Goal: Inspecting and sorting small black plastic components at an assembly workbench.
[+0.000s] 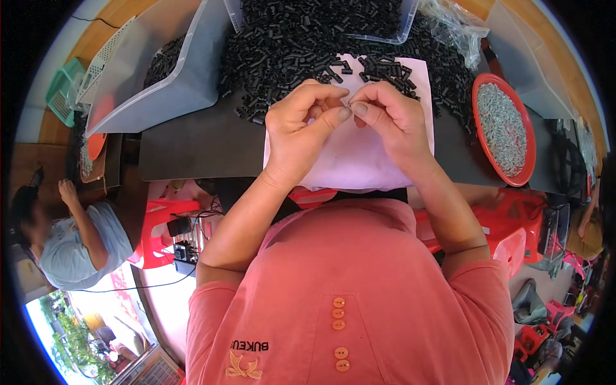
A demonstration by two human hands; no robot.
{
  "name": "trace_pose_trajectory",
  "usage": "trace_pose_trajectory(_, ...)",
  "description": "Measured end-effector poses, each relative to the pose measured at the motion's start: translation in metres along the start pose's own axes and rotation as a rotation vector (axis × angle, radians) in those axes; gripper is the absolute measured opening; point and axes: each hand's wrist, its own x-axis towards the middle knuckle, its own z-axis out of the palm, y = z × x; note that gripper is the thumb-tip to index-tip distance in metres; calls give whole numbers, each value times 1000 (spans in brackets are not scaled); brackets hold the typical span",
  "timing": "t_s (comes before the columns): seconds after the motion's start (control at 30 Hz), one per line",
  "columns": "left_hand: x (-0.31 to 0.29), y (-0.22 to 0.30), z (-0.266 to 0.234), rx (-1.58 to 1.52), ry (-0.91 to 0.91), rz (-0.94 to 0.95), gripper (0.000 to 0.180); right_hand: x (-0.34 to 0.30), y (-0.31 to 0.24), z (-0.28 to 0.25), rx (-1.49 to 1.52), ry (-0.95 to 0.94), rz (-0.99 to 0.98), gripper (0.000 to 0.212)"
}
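Observation:
My left hand (307,120) and my right hand (393,120) meet above a pale pinkish sheet (346,159) on the table. Both are closed, thumbs and forefingers pinched together tip to tip. Something small and light-coloured seems to sit between the fingertips, too small to name. Just beyond my fingers, several short black plastic tube-like pieces (387,69) lie on the sheet's far edge. Behind them spreads a big heap of the same black pieces (282,48). To my right stands a red round basin (530,154) filled with small shiny silvery pieces (502,128).
A clear plastic bin (170,90) lies tipped at the left, with black pieces inside; another translucent bin (523,48) is at the far right. Crumpled clear plastic (455,25) lies at the back. A co-worker (83,240) sits at the left. Red stools (163,224) stand below the dark table (192,151).

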Motion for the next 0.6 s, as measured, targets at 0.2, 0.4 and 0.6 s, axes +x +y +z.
trace_pose_trajectory(0.2, -1, -2, -2, -159, -40, -215, 8, -1, -2, -1, -3, 17, -25, 5)
trace_pose_trajectory(0.4, 0, -1, -1, -228, -37, -188, 8, -2, -1, -2, -63, 54, -57, 6)
trace_pose_trajectory(0.6, 0, 3, 1, -155, -13, -163, 10, -2, -1, -2, -64, 49, -70, 6)
